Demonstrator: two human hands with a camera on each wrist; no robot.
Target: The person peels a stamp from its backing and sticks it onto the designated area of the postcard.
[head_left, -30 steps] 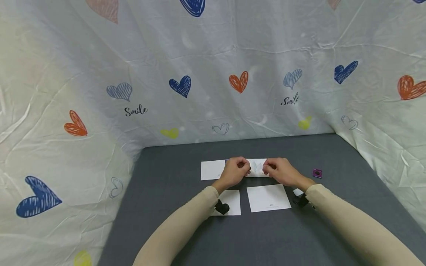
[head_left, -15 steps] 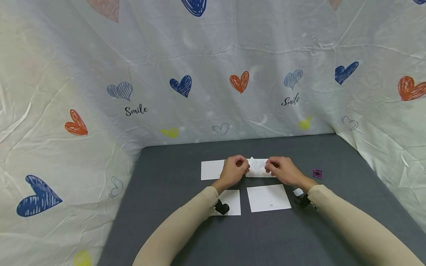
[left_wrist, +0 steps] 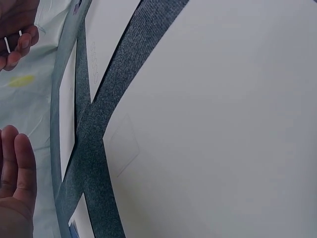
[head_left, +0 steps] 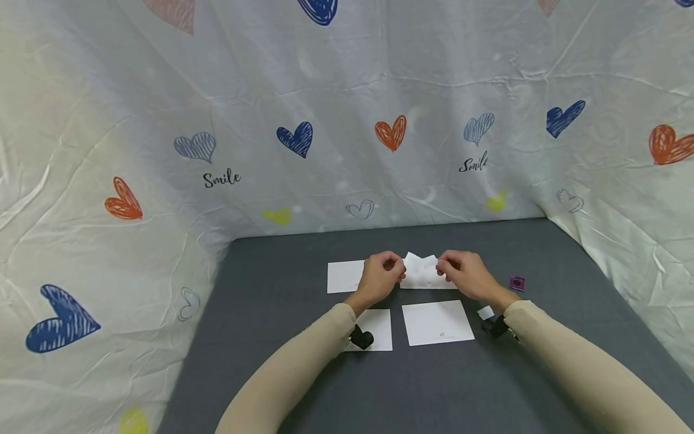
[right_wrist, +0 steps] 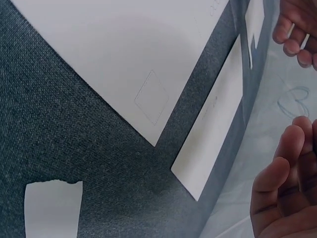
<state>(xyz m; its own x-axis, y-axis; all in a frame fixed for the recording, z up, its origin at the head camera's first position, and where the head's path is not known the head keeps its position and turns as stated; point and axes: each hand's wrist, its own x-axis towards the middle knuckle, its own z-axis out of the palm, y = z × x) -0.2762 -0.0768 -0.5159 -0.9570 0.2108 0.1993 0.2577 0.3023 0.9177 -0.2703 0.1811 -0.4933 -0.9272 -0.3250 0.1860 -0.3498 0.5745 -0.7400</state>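
Between my two hands hangs a thin, crinkled white sheet (head_left: pixel 420 261), its upper edge rising in peaks; its exact kind cannot be told. My left hand (head_left: pixel 377 278) pinches its left end and my right hand (head_left: pixel 465 276) its right end. Both are raised just above the back right white card (head_left: pixel 425 283), which they partly cover. In the left wrist view my left hand (left_wrist: pixel 17 183) shows at the edge, the sheet out of sight. The right wrist view has my right hand (right_wrist: pixel 290 188) at lower right, fingers bent.
Other white cards lie flat: back left (head_left: pixel 344 277), front left (head_left: pixel 381 328) under my left wrist, and front right (head_left: pixel 438 322). A small white piece with a torn edge (right_wrist: pixel 53 208) lies near my right wrist. A small purple square (head_left: pixel 517 283) sits farther right on the grey tabletop.
My hands have risen slightly and the right one has shifted a little to the right. The sheet's peaked upper edge now stands up above the back card.
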